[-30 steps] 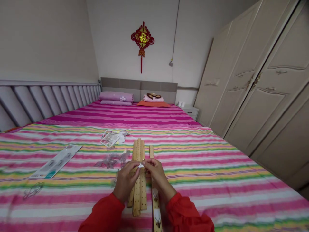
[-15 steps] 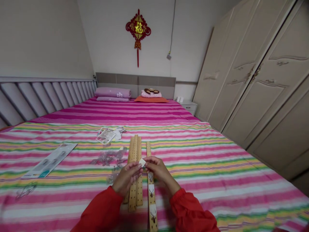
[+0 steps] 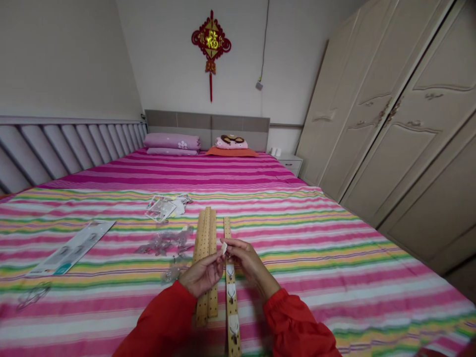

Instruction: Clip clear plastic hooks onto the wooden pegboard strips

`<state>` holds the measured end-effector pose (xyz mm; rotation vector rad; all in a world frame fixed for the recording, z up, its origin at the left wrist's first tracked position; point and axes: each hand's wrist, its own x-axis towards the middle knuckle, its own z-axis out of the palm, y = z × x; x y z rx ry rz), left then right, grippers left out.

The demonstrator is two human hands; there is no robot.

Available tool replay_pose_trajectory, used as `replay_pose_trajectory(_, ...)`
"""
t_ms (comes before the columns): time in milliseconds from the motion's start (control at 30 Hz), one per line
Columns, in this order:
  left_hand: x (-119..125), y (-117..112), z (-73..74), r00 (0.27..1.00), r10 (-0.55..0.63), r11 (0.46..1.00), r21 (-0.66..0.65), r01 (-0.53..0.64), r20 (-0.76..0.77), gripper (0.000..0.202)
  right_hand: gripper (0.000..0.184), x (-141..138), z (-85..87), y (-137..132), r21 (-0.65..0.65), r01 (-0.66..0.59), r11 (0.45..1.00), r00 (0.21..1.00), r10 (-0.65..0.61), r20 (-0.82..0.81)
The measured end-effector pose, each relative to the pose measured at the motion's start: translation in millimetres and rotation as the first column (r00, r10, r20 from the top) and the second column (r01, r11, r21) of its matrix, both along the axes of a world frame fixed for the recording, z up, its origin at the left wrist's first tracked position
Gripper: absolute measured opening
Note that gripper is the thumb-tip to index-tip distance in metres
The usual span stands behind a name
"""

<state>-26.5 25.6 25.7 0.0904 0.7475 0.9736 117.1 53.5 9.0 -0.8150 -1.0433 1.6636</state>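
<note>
Watching the right hand (image 3: pixel 250 264) pinching a small white tab (image 3: pixel 224 248) narrowly, now raised above the deer-printed wooden strip (image 3: pixel 232 302); I cannot tell whether the left hand (image 3: pixel 203 275), sinking lower, is touching it.

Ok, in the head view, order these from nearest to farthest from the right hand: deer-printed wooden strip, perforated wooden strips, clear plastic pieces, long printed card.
From the right hand:
1. deer-printed wooden strip, directly beneath it
2. perforated wooden strips, just to its left
3. clear plastic pieces, further left
4. long printed card, farthest left
</note>
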Motion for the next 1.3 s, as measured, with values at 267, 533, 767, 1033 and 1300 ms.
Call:
replay_pose_trajectory(267, 4, 8, -7.6, 0.962, 0.009, 0.981, 0.189, 0.045, -0.271, 0.004, 0.029, 4, 1.3, 4, -0.007, 0.122, 0.993, 0.992, -0.122, -0.041)
replay_pose_trajectory(533, 3, 40, -8.5, 0.749, 0.211, 0.888, 0.444, 0.122, -0.628, 0.032, 0.031, 3, -14.2, 31, -0.082, 0.216, 0.973, 0.976, -0.213, 0.035)
replay_pose_trajectory(767, 6, 81, -27.4, 0.640, 0.256, 0.901, 0.419, 0.114, -0.724, 0.032, 0.026, -1, -27.0, 60, -0.105, 0.315, 0.943, 0.949, -0.311, 0.053)
replay_pose_trajectory(1033, 13, 104, -51.2, 0.517, 0.270, 0.909, 0.392, 0.141, -0.812, 0.016, 0.019, -4, -47.7, 80, -0.073, 0.350, 0.934, 0.935, -0.343, 0.095)
replay_pose_trajectory(1300, 14, 117, -65.0, 0.332, 0.261, 0.911, 0.345, 0.225, -0.906, 0.014, 0.015, -7, -65.1, 85, -0.093, 0.383, 0.919, 0.921, -0.372, 0.117)
